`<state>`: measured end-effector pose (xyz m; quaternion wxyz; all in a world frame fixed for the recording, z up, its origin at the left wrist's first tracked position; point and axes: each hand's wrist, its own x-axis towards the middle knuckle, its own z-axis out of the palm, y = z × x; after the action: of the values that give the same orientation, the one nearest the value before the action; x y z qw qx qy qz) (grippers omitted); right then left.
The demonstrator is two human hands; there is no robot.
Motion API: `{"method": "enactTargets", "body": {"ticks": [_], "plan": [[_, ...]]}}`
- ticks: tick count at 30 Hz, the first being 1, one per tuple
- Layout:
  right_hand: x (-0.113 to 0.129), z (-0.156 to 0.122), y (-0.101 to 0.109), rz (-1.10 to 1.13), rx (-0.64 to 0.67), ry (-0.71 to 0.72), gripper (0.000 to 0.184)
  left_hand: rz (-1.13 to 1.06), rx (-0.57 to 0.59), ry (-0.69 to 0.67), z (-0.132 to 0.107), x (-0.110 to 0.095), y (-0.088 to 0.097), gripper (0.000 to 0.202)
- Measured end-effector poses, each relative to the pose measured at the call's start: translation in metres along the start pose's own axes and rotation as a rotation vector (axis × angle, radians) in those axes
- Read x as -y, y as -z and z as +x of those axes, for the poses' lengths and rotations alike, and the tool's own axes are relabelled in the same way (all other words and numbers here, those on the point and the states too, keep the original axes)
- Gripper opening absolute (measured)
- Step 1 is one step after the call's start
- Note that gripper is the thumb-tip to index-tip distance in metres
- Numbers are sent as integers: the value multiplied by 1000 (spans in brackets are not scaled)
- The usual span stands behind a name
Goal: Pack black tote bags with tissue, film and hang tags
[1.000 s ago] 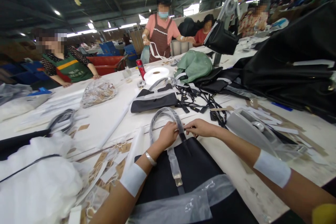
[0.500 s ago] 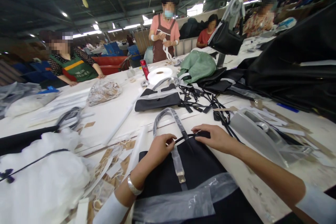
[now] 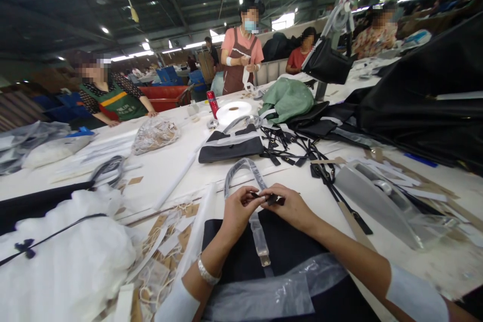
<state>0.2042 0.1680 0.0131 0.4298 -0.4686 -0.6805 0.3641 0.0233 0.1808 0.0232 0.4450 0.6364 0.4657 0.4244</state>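
Note:
A black bag (image 3: 279, 251) lies flat on the white table (image 3: 166, 166) in front of me, its plastic-wrapped handle (image 3: 245, 171) arching away from me. My left hand (image 3: 237, 209) and my right hand (image 3: 289, 206) meet at the bag's top edge. Both pinch a small black strap piece (image 3: 272, 198) between their fingertips. A clear-wrapped strap with a metal buckle (image 3: 261, 236) runs down the bag's front. Clear plastic film (image 3: 264, 292) covers the bag's near part.
Loose black straps (image 3: 294, 148) and a folded black bag (image 3: 230, 146) lie beyond. White fabric (image 3: 64, 256) and paper tags (image 3: 166, 241) sit at the left, a grey wrapped piece (image 3: 377, 201) at the right. Other people stand across the table.
My right hand has drawn back left from the bag's edge to meet my left hand; both now pinch the small black piece together above the buckle strap.

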Motion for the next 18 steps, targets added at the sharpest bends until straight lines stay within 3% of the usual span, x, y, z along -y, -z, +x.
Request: {"method": "enactTargets", "body": {"ticks": [9,12,15,18], "plan": [[-9,-2,4,174,31,-187,35,-171,119,55,4,8,-2,37],[-17,-2,1,148,-21,-260,37,-87,137,25,5,12,-5,38],[-20,-3,3,50,-17,-226,37,31,155,3,1,11,-4,34],[-22,-4,22,-89,-84,-205,42,122,196,-36,-12,2,9,35]]}}
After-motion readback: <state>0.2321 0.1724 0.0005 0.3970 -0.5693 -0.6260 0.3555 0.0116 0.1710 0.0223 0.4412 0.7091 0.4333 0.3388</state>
